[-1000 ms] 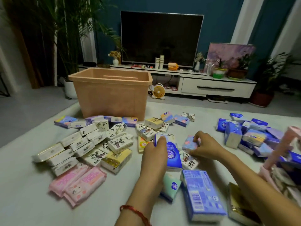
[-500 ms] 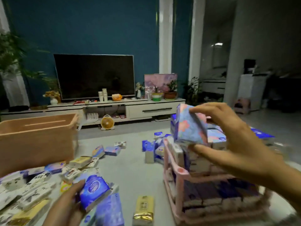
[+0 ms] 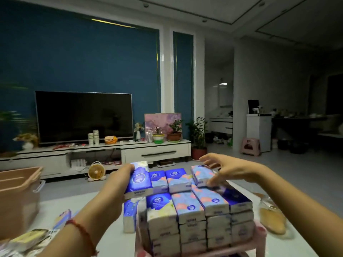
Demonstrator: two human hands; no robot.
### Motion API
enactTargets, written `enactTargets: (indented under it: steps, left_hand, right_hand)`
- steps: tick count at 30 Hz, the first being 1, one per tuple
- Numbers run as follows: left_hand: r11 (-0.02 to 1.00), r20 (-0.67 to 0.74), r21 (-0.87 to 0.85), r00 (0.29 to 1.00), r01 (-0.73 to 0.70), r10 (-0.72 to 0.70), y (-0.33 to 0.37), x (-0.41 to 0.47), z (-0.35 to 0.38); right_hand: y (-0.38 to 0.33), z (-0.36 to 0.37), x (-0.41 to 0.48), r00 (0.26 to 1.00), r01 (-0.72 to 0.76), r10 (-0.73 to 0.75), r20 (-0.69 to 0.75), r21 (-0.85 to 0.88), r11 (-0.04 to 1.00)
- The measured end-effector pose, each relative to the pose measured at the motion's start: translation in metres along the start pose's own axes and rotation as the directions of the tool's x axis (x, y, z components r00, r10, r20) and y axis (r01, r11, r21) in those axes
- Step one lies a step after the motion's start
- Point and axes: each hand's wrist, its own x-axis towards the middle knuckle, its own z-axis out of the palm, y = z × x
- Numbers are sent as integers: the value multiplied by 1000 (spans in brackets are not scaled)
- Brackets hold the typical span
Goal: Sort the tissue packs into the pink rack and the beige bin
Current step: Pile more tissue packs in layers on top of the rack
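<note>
A dim living room with a dark blue wall fills the frame, a black television (image 3: 84, 116) on a long white TV stand (image 3: 96, 154) at middle left, and a pale mat (image 3: 111, 229) on the floor in the foreground. At lower centre the pink rack (image 3: 259, 236) is packed with stacked blue and pink-patterned tissue packs (image 3: 187, 208), rows of them showing their ends toward the camera. The left hand (image 3: 120, 179) is closed around a blue tissue pack (image 3: 138, 179), holding it at the upper left edge of the stack, touching the top row. The right hand (image 3: 225, 168) is spread open, fingers extended over a pink-and-blue pack (image 3: 201, 175) lying tilted on the top right of the stack; its fingertips appear to touch that pack. A red cord bracelet (image 3: 81, 230) circles the left wrist. The beige bin (image 3: 18, 197) stands at the left edge of the frame, well apart from the rack. Loose packs (image 3: 27, 238) lie blurred in the lower left corner. A small fan (image 3: 96, 171) sits on the floor before the TV stand.
</note>
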Motion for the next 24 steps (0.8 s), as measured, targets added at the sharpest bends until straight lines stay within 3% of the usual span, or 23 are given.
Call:
enactTargets:
  steps: [5, 15, 18, 24]
  left_hand:
    - [997, 56, 82, 998, -6, 2, 2, 4, 12]
    - [994, 4, 34, 995, 101, -102, 3, 0, 12]
    - [990, 15, 35, 990, 137, -138, 4, -4, 11]
    - [988, 36, 37, 988, 148, -149, 7, -8, 12]
  right_hand:
    - [0, 4, 7, 998, 43, -43, 42, -10, 999]
    - [-2, 12, 2, 992, 122, -119, 49, -72, 990]
    - [-9, 21, 1, 975, 221, -217, 57, -74, 973]
    - [-16, 33, 7, 956, 292, -287, 55, -238, 926]
